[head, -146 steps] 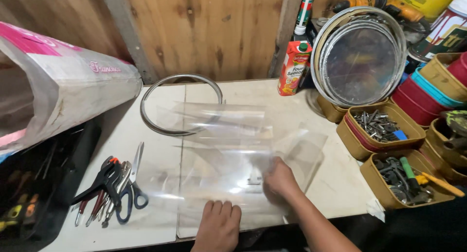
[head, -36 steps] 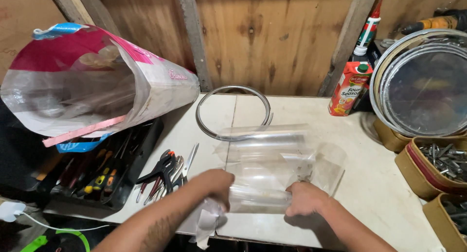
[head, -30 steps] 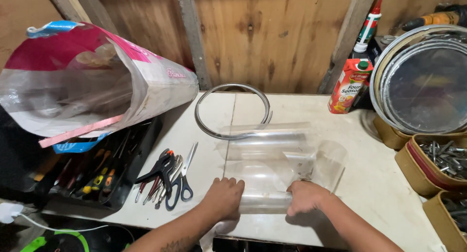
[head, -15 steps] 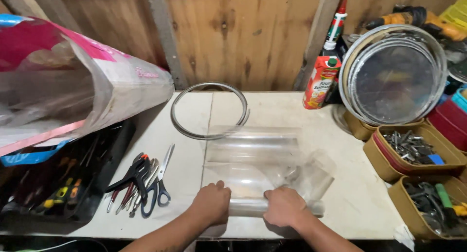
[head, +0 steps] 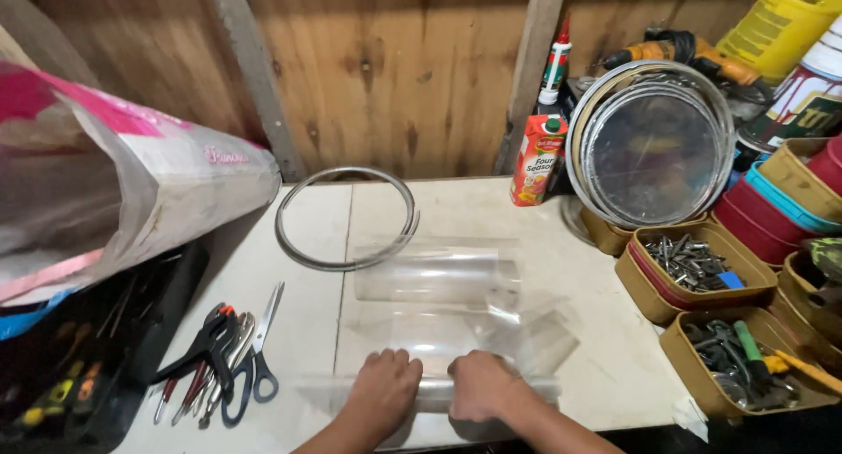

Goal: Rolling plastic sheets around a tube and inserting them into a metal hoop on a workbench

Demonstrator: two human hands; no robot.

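clear plastic sheet (head: 447, 331) lying on the white table (head: 491, 208), its near edge curled into a roll right at the table's front. left hand (head: 384, 391) & right hand (head: 481, 386) both pressing down on that roll, fingers curled over it, side by side. metal ring (head: 289, 243) sitting just behind the sheet, scissors (head: 254, 366) w/ pliers (head: 206, 353) lying to the left, tins of screws (head: 693, 265) standing at the right
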